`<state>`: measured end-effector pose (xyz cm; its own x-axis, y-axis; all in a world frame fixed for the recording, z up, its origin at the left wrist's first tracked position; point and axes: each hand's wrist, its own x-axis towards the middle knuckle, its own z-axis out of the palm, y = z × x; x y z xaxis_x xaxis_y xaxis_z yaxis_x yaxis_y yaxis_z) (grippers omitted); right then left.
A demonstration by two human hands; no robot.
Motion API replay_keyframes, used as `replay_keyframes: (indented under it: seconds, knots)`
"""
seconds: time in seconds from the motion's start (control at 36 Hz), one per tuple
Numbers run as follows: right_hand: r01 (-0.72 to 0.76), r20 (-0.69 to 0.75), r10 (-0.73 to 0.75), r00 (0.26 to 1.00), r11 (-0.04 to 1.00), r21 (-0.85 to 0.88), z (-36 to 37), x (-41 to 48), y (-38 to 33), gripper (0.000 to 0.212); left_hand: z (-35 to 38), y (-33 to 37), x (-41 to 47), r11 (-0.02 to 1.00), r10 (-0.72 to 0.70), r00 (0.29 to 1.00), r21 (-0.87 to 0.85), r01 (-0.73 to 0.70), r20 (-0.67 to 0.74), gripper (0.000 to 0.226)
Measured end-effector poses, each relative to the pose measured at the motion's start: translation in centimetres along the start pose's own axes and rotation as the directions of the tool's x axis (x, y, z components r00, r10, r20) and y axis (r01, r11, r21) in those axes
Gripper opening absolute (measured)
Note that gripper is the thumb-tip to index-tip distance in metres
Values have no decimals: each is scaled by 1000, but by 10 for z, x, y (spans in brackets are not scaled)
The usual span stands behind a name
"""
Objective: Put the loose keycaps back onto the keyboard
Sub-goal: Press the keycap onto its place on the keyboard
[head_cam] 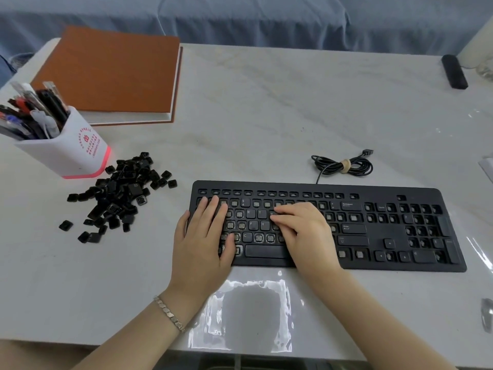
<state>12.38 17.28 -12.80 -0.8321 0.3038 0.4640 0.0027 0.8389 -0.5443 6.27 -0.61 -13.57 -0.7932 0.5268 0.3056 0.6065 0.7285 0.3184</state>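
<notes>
A black keyboard (400, 231) lies on the white table, with many bare key sockets and a few caps in place, among them R, T, F, H, C, the space bar and Enter. A heap of loose black keycaps (120, 193) lies on the table to its left. My left hand (205, 236) rests flat on the keyboard's left end, fingers straight. My right hand (301, 228) lies over the middle keys with its fingertips pressing near the Y key. Neither hand visibly holds a keycap.
A white pen holder (72, 150) full of pens stands behind the keycap heap. An orange-brown notebook (112, 73) lies at the back left. The keyboard's coiled cable (344, 165) lies behind it. A black oblong device (454, 72) sits at the far right.
</notes>
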Motion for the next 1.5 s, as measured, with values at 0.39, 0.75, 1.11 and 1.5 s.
replay_keyframes:
  seconds: [0.39, 0.75, 1.11, 1.5]
  knots:
    - [-91, -62, 88, 994, 994, -53, 5, -2, -11, 19, 0, 0, 0, 1000, 5, 1000, 9, -5, 3, 50]
    - [46, -40, -63, 997, 940, -337, 12, -18, -16, 31, 0, 0, 0, 1000, 7, 1000, 19, -7, 5, 50]
    - [13, -31, -29, 999, 906, -423, 14, -31, -23, 33, 0, -1, 0, 999, 3, 1000, 42, -4, 16, 51]
    - [26, -10, -32, 999, 929, -370, 16, -27, -20, 33, 0, -1, 0, 1000, -6, 999, 25, 5, 44, 51]
